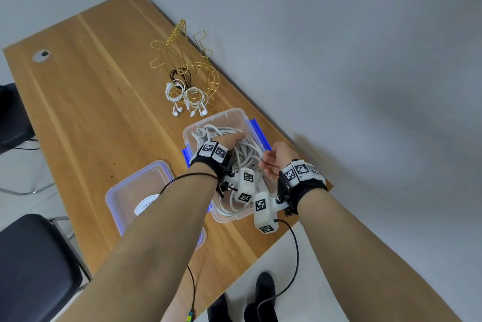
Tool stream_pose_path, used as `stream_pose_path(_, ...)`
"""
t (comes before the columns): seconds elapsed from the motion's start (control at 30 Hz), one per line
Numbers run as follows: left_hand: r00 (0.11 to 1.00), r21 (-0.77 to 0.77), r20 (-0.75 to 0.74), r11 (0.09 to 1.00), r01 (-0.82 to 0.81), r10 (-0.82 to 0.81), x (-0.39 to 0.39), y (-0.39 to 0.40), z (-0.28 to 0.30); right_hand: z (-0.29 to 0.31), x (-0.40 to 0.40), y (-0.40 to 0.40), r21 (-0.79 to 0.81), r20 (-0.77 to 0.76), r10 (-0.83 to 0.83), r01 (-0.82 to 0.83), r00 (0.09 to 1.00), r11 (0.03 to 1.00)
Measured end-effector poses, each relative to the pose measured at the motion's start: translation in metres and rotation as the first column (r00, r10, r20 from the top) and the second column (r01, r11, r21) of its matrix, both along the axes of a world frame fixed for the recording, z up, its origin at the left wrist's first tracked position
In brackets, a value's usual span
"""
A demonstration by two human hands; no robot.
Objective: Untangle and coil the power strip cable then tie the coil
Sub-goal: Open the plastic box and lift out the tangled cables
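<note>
A tangled white power strip cable (245,154) fills a clear plastic box (229,115) with blue clips near the table's right edge. My left hand (230,140) reaches down into the box, its fingers buried among the cable loops. My right hand (273,162) is at the box's right rim, fingers pinched on a strand of the cable. Both wrists carry black bands with white marker blocks. The power strip's body is hidden under the cable and my hands.
The box's lid (140,191) lies flat on the wooden table (91,113) under my left forearm. Farther back stands a gold wire rack (187,61) with coiled white earphones (186,98) in front. Black chairs (34,267) stand at the left.
</note>
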State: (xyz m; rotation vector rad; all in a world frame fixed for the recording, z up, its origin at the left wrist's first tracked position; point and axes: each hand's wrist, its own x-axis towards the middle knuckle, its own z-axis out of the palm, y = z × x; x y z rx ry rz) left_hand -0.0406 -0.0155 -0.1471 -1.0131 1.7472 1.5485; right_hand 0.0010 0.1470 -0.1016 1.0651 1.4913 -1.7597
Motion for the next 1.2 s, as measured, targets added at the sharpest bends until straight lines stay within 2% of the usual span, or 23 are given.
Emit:
stream_pose_path(0.23,1.0,0.128,0.019,0.992,0.021,-0.024,0.003,-0.004,0.013,-0.007,-0.003,0.006,0.053,0.043,0.059,-0.062,0.997,0.997)
stream_pose_path(0.3,0.998,0.132,0.0,0.99,0.057,-0.058,0.004,-0.003,0.025,-0.007,-0.006,0.007,0.08,0.011,0.097,-0.097,0.995,0.992)
stream_pose_path(0.37,0.995,0.136,-0.026,0.986,0.098,-0.095,0.007,-0.002,0.038,-0.009,-0.008,0.005,0.141,-0.071,0.217,-0.205,0.974,0.969)
stream_pose_path(0.5,0.993,0.126,-0.055,0.986,0.109,-0.103,0.015,-0.004,0.055,0.005,-0.005,0.004,0.251,-0.028,0.269,-0.253,0.963,0.934)
stream_pose_path(0.57,0.992,0.125,-0.068,0.986,0.112,-0.104,0.018,-0.007,0.062,0.004,-0.009,0.005,0.261,-0.059,0.308,-0.283,0.949,0.923)
stream_pose_path(0.67,0.988,0.098,-0.098,0.987,0.126,-0.116,0.019,-0.011,0.073,0.007,-0.018,0.002,0.252,-0.121,0.315,-0.278,0.941,0.927)
stream_pose_path(0.77,0.987,0.073,-0.125,0.991,0.114,-0.105,0.02,-0.013,0.082,0.027,-0.014,-0.012,0.129,-0.194,0.273,-0.251,0.942,0.959)
stream_pose_path(1.0,0.986,0.074,-0.129,0.99,0.117,-0.107,0.028,-0.02,0.096,0.051,-0.004,-0.04,-0.06,-0.238,0.303,-0.326,0.923,0.944)
stream_pose_path(1.13,0.988,0.096,-0.062,0.985,0.144,-0.138,0.03,-0.021,0.107,0.056,-0.001,-0.048,-0.003,-0.247,0.416,-0.43,0.875,0.903)
stream_pose_path(1.2,0.994,0.165,-0.106,0.986,0.031,-0.014,0.033,-0.024,0.106,0.063,0.001,-0.05,0.02,-0.249,0.485,-0.497,0.838,0.868)
